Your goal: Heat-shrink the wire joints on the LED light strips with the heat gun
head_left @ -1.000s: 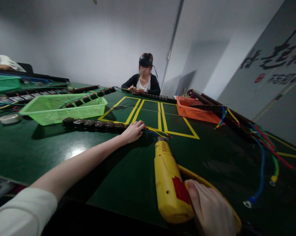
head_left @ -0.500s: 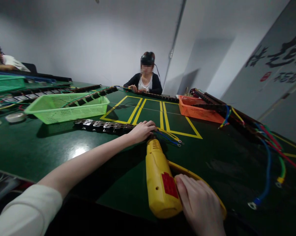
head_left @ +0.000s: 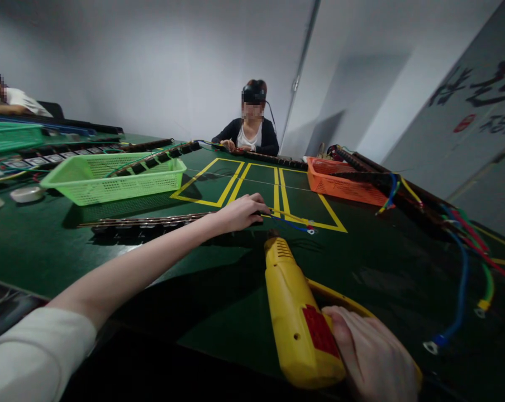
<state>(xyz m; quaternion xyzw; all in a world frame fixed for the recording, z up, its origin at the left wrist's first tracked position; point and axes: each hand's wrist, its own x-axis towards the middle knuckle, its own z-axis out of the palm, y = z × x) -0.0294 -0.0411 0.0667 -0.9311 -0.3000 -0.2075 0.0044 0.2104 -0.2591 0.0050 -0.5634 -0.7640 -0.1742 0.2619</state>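
Note:
My right hand (head_left: 372, 349) is wrapped round the handle of a yellow heat gun (head_left: 292, 312) with a red label. The gun's nozzle points away from me, just short of the wires. Farther off, my left hand (head_left: 244, 212) is closed on the wire end of a long black strip assembly (head_left: 141, 226). Thin rods or wires run along the top of the strip, which extends left behind my forearm. Out of the right side of this hand come yellow and blue wires (head_left: 292, 220) with ring terminals. My fingers hide the exact spot gripped.
A green basket (head_left: 118, 192) with a similar strip stands behind on the left, an orange basket (head_left: 348, 187) on the right. Thick cables with ring lugs (head_left: 457, 296) hang at right. Across the table (head_left: 219, 285) a person (head_left: 248, 131) sits working.
The strip has tilted and shifted left, its top now turned differently under my left hand. The heat gun has moved right, and its nozzle is now apart from my left hand.

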